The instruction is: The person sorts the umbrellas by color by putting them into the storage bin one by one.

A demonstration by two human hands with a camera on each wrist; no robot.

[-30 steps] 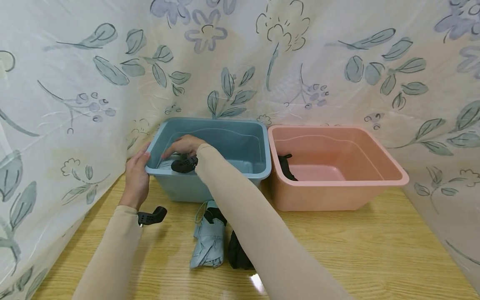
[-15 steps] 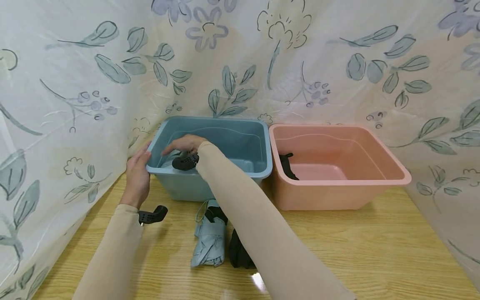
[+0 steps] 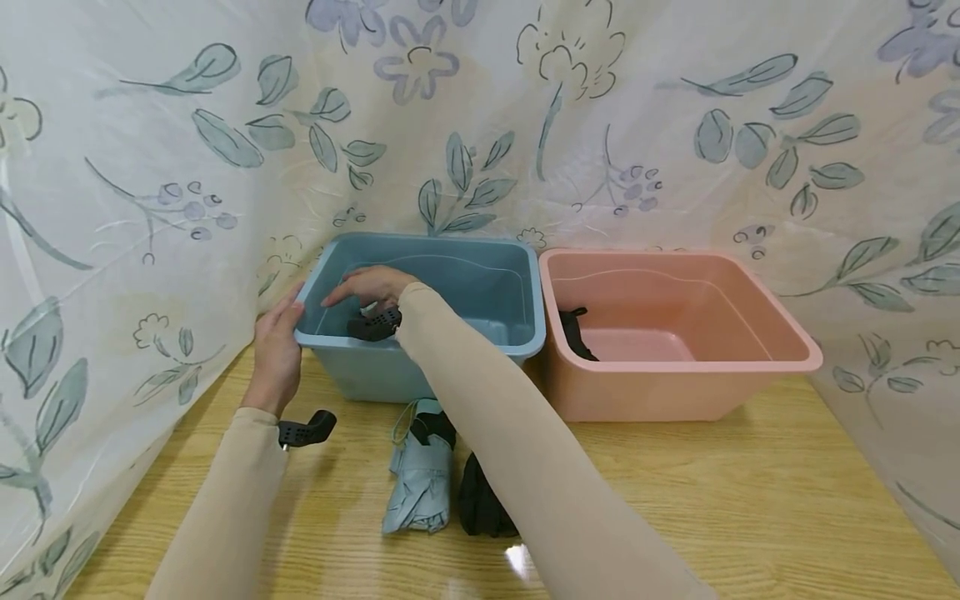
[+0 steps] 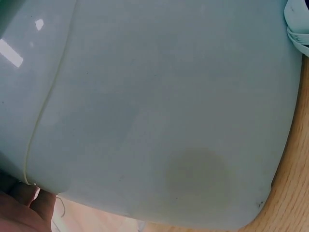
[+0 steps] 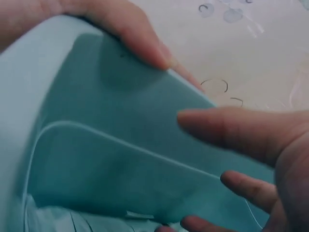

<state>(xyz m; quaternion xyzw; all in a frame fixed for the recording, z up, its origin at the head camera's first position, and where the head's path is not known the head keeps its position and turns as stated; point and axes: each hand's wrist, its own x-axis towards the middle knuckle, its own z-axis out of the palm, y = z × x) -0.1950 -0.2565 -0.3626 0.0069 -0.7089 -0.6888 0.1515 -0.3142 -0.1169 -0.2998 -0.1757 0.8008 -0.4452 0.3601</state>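
My left hand (image 3: 276,346) grips the left rim of the blue bin (image 3: 420,346), thumb inside the rim as the right wrist view shows. My right hand (image 3: 372,285) is inside that bin at its left end, with thumb and fingers spread apart and nothing between them. Below the fingers, pale blue pleated fabric (image 5: 91,221) lies low in the bin, mostly out of view. On the table in front are a folded grey-blue umbrella (image 3: 417,487) with a wrist cord and a black folded bundle (image 3: 482,504), partly hidden by my right sleeve.
A pink bin (image 3: 637,392) stands right beside the blue one, with a black item (image 3: 576,335) with a small loop against its left wall. Floral sheeting (image 3: 480,125) hangs behind and at both sides. The wooden table (image 3: 720,492) extends to the front right.
The pale fabric seen beneath my right hand has dropped out of the head view as the fingers let go. My left hand keeps its hold on the rim.
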